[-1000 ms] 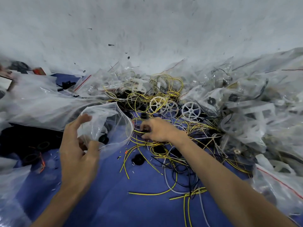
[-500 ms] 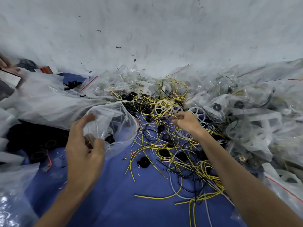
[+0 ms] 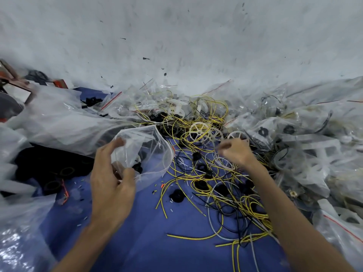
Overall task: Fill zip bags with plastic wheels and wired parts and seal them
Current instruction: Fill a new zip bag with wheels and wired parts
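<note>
Zip bag [image 3: 157, 148] in left hand [image 3: 112, 185]; right hand [image 3: 236, 154] above wires [image 3: 225, 195]

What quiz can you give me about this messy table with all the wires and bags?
1. True or false: the left hand holds the zip bag with its mouth open.
2. What colour is the table surface? A red, B blue, C green.
3. Fill in: the white spoked wheel lies among ___ wires.
Key: 1 true; 2 B; 3 yellow.
</note>
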`<state>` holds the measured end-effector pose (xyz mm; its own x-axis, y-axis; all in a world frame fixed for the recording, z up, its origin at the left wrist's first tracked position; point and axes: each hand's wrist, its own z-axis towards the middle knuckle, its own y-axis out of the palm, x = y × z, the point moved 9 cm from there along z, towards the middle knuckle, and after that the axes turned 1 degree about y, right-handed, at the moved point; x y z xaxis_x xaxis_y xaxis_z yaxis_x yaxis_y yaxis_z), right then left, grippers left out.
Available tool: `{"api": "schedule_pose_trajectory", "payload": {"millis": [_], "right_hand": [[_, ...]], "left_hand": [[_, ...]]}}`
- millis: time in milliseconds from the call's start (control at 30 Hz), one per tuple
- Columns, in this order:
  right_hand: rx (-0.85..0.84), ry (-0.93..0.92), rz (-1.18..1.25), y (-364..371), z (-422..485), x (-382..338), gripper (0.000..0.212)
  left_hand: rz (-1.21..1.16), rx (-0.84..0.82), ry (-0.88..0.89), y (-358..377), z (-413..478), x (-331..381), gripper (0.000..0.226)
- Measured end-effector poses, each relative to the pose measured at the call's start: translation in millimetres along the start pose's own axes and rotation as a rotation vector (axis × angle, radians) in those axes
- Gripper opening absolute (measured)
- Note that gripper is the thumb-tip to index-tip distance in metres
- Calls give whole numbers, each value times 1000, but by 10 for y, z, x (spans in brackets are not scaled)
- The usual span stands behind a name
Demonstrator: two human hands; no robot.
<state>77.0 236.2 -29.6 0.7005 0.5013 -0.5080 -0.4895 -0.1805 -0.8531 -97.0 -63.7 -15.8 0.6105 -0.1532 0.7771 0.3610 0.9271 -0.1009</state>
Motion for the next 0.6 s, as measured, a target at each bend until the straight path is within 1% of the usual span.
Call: {"api": "schedule_pose_trajectory", "payload": {"millis": [33, 67, 100, 167, 200, 267, 300, 367, 400, 433, 467, 533, 567, 600], "right_hand": [[-143, 14, -125, 154, -28, 79, 21], [-226, 32, -194, 282, -49, 152, 30], [-233, 52, -208, 343, -52, 186, 37], [-112, 61, -146, 309, -32, 186, 43], [-40, 53, -107, 260, -25, 176, 40], [39, 62, -77, 183, -34, 209, 24], [55, 72, -82, 134, -48, 226, 27], [90, 81, -98, 43, -85, 264, 43], [146, 76, -83, -40, -110, 253, 45], [224, 75, -28, -143, -143, 229, 44], [313, 76, 90, -263, -191, 206, 41], [477, 108, 457, -456, -307, 181, 33], [523, 133, 643, -517, -347, 175, 29], [541, 156, 810, -556, -369, 164, 29]], "left_hand": [[2, 2, 4, 3, 3, -1, 56], [4, 1, 4, 8, 3, -6, 56], [6, -5, 5, 12, -1, -14, 56], [0, -21, 14, 37, -19, -7, 56], [1, -27, 30, 49, -25, 14, 56], [9, -26, 53, 57, -31, 41, 56], [9, -22, 58, 54, -24, 45, 56], [9, -24, 53, 63, -27, 25, 57], [7, -32, 48, 76, -29, 15, 57], [5, -41, 42, 87, -31, 10, 57], [2, -47, 40, 97, -31, 12, 58], [1, -50, 52, 102, -39, 26, 58], [2, -53, 57, 104, -45, 29, 57], [2, -60, 56, 112, -51, 24, 57]]}}
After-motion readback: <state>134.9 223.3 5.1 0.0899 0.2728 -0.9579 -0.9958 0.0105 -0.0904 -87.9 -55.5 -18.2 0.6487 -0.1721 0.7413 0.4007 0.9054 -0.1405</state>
